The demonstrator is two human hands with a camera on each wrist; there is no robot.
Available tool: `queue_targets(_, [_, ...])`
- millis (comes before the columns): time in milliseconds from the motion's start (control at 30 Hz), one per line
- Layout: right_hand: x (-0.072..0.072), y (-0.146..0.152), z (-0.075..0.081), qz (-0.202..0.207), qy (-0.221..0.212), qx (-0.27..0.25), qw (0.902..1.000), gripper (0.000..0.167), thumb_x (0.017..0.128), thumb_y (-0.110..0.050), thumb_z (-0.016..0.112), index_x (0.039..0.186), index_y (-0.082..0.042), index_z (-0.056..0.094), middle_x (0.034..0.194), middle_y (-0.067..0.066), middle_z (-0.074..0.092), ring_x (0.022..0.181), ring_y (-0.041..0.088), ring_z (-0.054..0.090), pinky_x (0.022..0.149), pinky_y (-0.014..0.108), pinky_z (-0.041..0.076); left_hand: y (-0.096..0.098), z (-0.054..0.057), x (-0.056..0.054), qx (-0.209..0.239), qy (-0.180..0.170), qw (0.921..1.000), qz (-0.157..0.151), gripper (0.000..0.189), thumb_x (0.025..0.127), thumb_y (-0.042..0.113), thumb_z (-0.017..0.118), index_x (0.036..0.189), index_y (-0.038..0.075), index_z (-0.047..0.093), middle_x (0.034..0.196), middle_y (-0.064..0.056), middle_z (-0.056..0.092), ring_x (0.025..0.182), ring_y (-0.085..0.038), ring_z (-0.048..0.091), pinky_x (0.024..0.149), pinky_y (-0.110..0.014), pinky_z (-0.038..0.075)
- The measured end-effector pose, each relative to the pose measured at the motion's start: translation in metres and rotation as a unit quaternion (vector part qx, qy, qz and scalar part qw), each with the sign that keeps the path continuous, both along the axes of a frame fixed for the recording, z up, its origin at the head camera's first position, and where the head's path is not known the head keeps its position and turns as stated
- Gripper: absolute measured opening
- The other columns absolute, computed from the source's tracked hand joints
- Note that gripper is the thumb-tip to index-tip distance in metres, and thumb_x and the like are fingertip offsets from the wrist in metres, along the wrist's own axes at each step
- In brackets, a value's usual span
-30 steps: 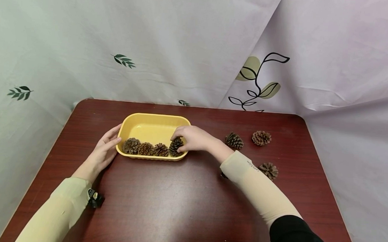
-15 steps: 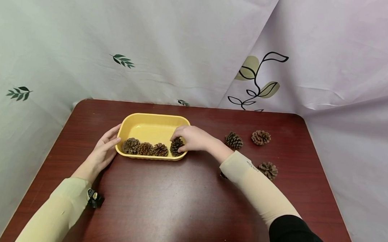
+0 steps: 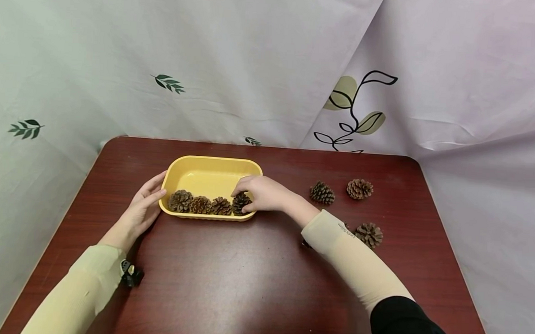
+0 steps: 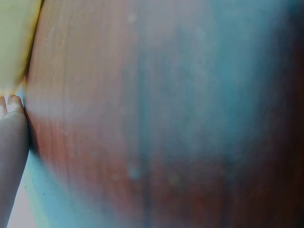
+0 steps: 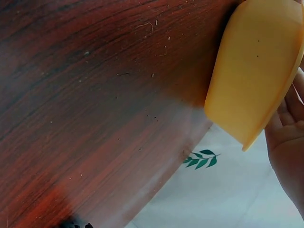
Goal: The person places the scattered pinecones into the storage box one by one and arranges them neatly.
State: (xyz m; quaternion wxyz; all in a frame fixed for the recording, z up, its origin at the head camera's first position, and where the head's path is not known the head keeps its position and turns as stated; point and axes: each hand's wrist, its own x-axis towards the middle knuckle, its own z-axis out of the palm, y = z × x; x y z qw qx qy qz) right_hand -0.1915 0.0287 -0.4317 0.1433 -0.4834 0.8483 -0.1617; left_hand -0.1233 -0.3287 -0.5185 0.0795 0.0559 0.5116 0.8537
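A yellow plastic tray lies near the back of the table. My left hand rests against its left end, fingers and thumb fairly straight along the outer wall and rim. Inside, my right hand pinches a dark pine cone between thumb and fingers at the near right corner. Three more pine cones line the tray's near wall to its left. In the right wrist view the tray's outer wall hides the held cone, and part of the right hand shows behind the rim.
On the right side of the reddish-brown table lie loose pine cones: a dark one, a brown one and another partly behind the right sleeve. White leaf-printed cloth hangs behind the table.
My right hand and its pine cone have shifted slightly left, closer to the row in the tray. The left hand and the tray have stayed in place.
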Motion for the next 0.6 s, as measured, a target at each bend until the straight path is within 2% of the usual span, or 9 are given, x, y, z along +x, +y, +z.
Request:
queue_targets(367, [0.003,0.004,0.004,-0.008,-0.019,-0.019,0.9996,0.043,0.091,-0.021,0.086,0.131,-0.009,0.074,0.135,0.006,0.072,0.13,0.021,0.065,0.115,0.035,0.049,-0.001,0.0,0.0,0.008,-0.002,1.0,-0.005,0.05,0.11,-0.006,0.038,0.148,0.02,0.059,0.145,0.01,0.066,0.129,-0.004,0.063,0.1,-0.018,0.055])
queue_targets(600, [0.003,0.013,0.015,-0.031,-0.031,-0.051,0.9977,0.042,0.092,-0.018,0.084,0.131,-0.008,0.074,0.134,0.006,0.073,0.124,0.022,0.068,0.11,0.035,0.053,-0.002,-0.001,0.001,0.011,0.003,0.9999,-0.009,0.051,0.111,-0.007,0.038,0.15,0.019,0.058,0.145,0.009,0.066,0.13,-0.004,0.063,0.1,-0.018,0.055])
